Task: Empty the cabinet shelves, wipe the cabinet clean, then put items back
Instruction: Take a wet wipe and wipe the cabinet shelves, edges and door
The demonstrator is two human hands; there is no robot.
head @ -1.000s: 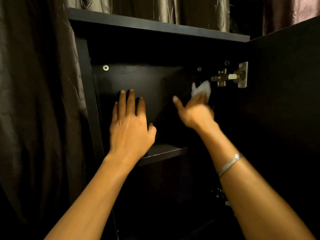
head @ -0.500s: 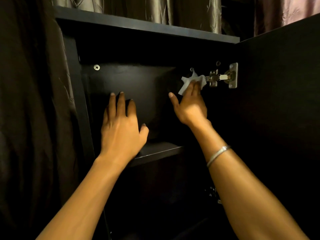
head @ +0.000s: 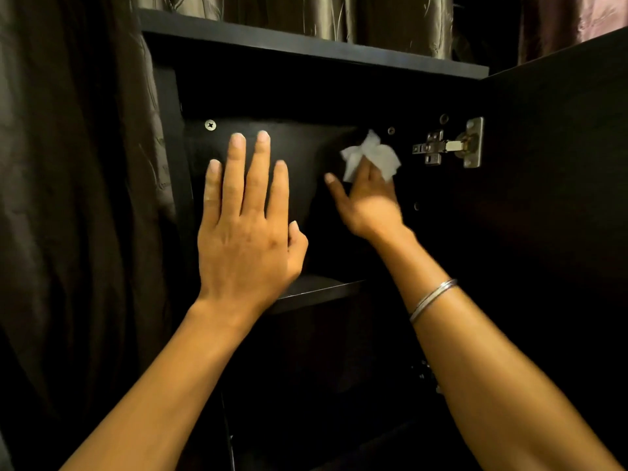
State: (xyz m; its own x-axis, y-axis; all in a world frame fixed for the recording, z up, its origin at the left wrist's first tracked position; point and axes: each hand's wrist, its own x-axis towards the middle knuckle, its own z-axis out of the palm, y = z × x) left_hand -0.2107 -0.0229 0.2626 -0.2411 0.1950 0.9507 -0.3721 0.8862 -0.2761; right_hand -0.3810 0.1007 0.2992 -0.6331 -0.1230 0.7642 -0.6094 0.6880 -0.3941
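Note:
The dark cabinet (head: 306, 39) stands open and its upper compartment holds nothing that I can see. My left hand (head: 244, 232) lies flat with straight fingers against the back panel, above the shelf (head: 323, 290). My right hand (head: 370, 202) reaches deeper in, thumb spread, and holds a bunched white wipe (head: 372, 153) against the back of the cabinet, just left of the metal hinge (head: 445, 146). The wipe covers my right fingertips. A silver bangle (head: 431, 299) sits on my right forearm.
The open cabinet door (head: 550, 215) stands at the right, hung on the hinge. Dark curtains (head: 68, 164) hang close along the left side and behind the cabinet top. A screw head (head: 210, 125) shows at the upper left of the back panel. Below the shelf everything is in shadow.
My right hand carried the wipe up beside the hinge, then back left along the inner wall. My left hand stayed flat on the back panel.

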